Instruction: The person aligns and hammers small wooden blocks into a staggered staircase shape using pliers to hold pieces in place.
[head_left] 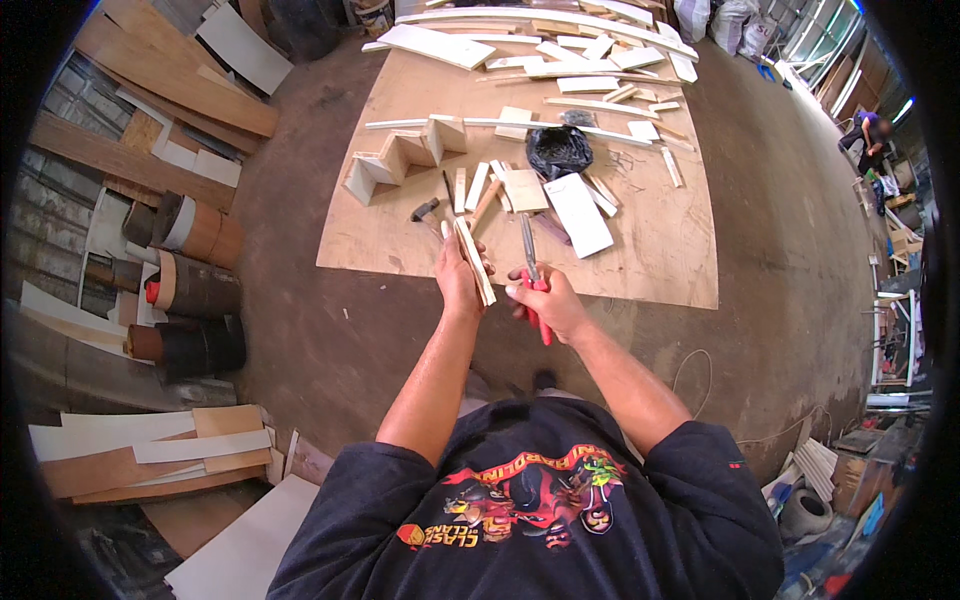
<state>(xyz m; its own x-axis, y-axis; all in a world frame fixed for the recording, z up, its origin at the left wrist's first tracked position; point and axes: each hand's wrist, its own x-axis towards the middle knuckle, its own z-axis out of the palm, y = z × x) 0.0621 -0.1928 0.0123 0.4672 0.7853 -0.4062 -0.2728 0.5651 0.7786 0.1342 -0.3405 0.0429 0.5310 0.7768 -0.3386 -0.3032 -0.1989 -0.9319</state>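
My left hand (457, 281) is closed round a short pale wood strip (474, 262), held upright at a slant over the table's near edge. In my right hand (562, 308) is a pair of pliers (529, 240) with red handles, its metal jaws pointing away from me. The jaws are apart from the strip. Just beyond my left hand a hammer (425, 210) lies on the plywood table (640, 275). Short wood strips (477, 187), a small square board (526, 191) and a white panel (579, 216) lie beyond the pliers.
A black plastic bag (559, 152) sits mid-table, with a zigzag wooden assembly (405, 153) to its left. Many white strips (600, 70) are piled at the far end. Rolls of material (200, 285) and stacked boards (165, 450) line the left. Another person (868, 138) sits far right.
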